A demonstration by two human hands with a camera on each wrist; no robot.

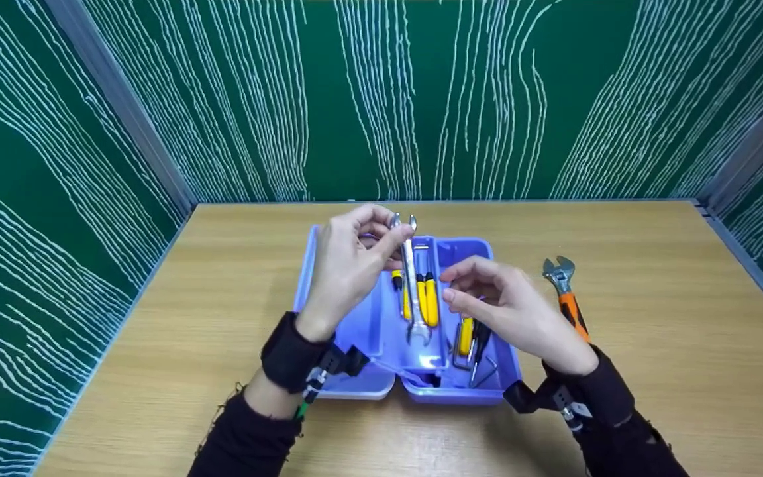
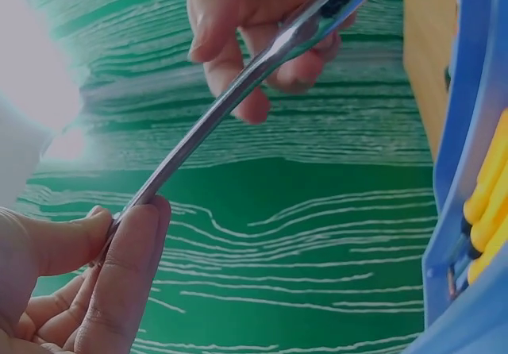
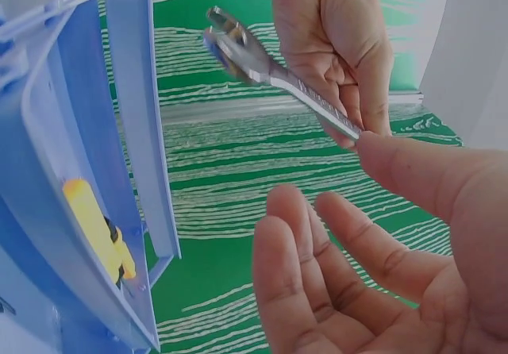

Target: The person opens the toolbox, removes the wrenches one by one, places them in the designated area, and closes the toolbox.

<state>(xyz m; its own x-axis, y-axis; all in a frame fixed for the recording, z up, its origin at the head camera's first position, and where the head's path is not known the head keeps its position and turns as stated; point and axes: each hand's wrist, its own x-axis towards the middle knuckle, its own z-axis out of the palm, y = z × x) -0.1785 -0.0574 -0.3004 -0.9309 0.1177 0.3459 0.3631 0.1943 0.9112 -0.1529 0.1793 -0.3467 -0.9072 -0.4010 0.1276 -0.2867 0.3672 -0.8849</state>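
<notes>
Over the open purple-blue toolbox (image 1: 371, 391), my left hand (image 1: 355, 265) pinches a silver open-ended wrench (image 1: 412, 281) near its upper end, between thumb and fingers. The wrench hangs down with its lower jaw above the middle compartment. In the left wrist view the thumb and fingertips grip the shaft of the wrench (image 2: 210, 124). To the right of it, my right hand (image 1: 507, 298) hovers with parted, loosely bent fingers and holds nothing. The right wrist view has these fingers (image 3: 286, 290) apart, with the wrench (image 3: 305, 92) beyond them.
Yellow-handled tools (image 1: 431, 301) lie in the middle compartment. The right compartment holds a yellow-handled tool (image 1: 465, 336), a black-handled screwdriver (image 1: 481, 341) and hex keys (image 1: 486, 372). An adjustable wrench with an orange handle (image 1: 572, 311) lies on the wooden table (image 1: 673, 291). Green walls (image 1: 434, 99) enclose the table.
</notes>
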